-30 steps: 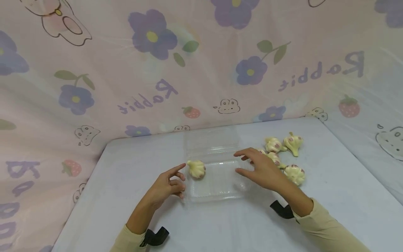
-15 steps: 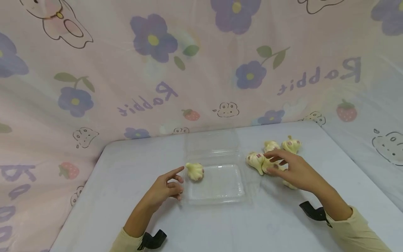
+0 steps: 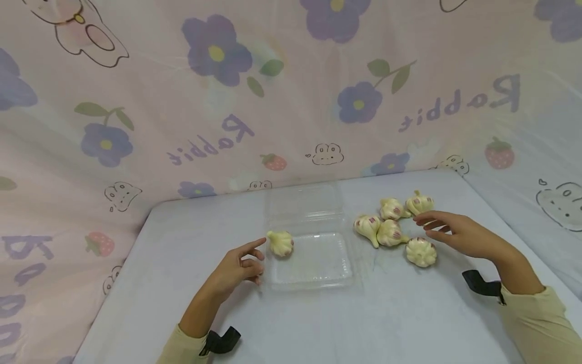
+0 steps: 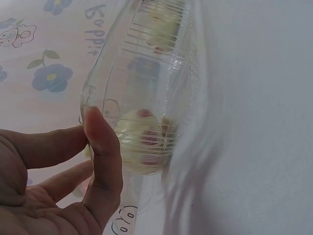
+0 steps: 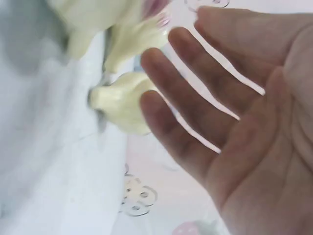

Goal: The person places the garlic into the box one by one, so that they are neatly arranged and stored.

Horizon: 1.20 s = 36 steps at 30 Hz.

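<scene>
A clear plastic clamshell box [image 3: 313, 265] lies with its lid [image 3: 304, 202] folded back. One garlic bulb [image 3: 281, 243] sits at the left inside its base. My left hand [image 3: 236, 270] is at the box's left side; in the left wrist view, thumb and a finger pinch the clear rim [image 4: 93, 93]. My right hand [image 3: 466, 240] hovers beside the loose garlic, fingers spread and gently bent, holding nothing. Nearest to it are a bulb [image 3: 421, 252] in front and another bulb [image 3: 420, 203] behind. The right wrist view shows its palm and a pale bulb [image 5: 122, 103] past the fingertips.
More garlic bulbs [image 3: 391, 233] cluster right of the box on the white tabletop [image 3: 318, 328]. A patterned curtain [image 3: 291, 101] rises along the back edge. Black curved pieces are on the left wrist [image 3: 223, 341] and right wrist [image 3: 479, 284].
My right hand has moved from over the box's right edge, across the garlic, to the right side of the pile, uncovering several bulbs. My left hand has stayed at the box.
</scene>
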Motion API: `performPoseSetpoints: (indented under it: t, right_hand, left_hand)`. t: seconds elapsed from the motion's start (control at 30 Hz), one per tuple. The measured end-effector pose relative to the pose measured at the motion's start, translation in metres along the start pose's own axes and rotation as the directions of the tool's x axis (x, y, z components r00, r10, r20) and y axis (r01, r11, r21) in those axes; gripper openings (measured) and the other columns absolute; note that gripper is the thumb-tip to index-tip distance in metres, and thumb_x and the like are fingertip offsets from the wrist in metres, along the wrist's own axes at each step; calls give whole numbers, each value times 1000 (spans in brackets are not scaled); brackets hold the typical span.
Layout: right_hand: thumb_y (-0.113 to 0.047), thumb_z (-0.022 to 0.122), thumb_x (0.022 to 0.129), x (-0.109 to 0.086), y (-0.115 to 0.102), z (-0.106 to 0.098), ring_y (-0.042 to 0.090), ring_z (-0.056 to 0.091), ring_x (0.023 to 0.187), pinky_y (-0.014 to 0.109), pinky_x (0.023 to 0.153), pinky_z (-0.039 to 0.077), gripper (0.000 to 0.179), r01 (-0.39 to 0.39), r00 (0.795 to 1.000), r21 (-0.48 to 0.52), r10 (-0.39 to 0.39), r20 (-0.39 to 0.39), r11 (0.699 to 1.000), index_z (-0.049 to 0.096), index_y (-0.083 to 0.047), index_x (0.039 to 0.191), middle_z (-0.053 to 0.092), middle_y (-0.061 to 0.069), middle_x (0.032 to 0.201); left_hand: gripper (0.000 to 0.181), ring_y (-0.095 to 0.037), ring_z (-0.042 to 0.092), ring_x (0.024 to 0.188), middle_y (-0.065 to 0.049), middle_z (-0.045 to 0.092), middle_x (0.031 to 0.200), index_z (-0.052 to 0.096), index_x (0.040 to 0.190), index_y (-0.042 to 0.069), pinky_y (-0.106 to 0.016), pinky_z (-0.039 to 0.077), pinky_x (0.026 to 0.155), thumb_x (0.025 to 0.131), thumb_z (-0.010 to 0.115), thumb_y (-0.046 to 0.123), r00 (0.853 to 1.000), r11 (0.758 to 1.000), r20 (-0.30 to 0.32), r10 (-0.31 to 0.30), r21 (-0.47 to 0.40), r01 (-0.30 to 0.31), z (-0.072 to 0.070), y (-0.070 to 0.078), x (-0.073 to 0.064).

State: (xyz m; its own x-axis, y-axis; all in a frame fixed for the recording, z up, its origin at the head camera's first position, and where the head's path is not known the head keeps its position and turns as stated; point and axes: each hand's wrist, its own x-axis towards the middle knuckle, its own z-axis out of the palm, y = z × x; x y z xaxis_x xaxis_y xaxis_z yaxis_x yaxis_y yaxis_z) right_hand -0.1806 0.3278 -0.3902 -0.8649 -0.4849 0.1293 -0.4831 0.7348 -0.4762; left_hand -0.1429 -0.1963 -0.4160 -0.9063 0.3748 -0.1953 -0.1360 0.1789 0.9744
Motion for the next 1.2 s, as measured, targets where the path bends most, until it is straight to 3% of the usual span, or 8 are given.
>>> performPoseSetpoints:
  t: [0.27,0.6,0.77,0.97,1.2]
  right_hand:
    - [-22,59,101,-3,14,2,-3,59,114,22,83,55,44,-62,978,159,28,207,985,51,-7,141,58,17,137]
    - [-29,70,93,-2,18,7,-6,58,109,26,87,55,50,-90,951,193,27,307,977,55,-11,137,64,9,129]
    - [-25,77,87,0,21,13,-7,56,101,25,83,55,49,-93,948,169,35,318,981,59,-10,130,65,0,116]
    - [-24,79,85,1,22,16,-7,57,95,24,81,55,46,-97,946,154,43,322,983,61,-7,123,65,-2,108]
    - [-27,77,87,-2,16,9,-4,61,93,22,77,55,29,-69,973,148,34,228,987,65,-18,111,68,-6,106]
  left_hand:
    - [71,-13,60,75,-17,46,116,33,155,5,-28,60,67,91,62,-7,1000,1000,-14,-15,-1,15,0,0,0]
    - [70,-14,60,77,-20,46,119,33,155,5,-26,60,68,92,61,-7,1000,1000,-17,-26,16,26,0,0,-1]
    - [70,-13,59,76,-19,46,118,33,155,5,-26,60,68,92,61,-7,999,999,-21,-31,24,32,1,1,-1]
    - [70,-12,59,75,-18,47,117,33,155,4,-26,60,68,92,61,-7,999,999,-20,-26,23,27,1,2,-2]
    - [71,-12,60,75,-18,46,117,33,155,4,-26,60,67,91,63,-6,1000,1000,-11,-15,15,15,0,1,-2]
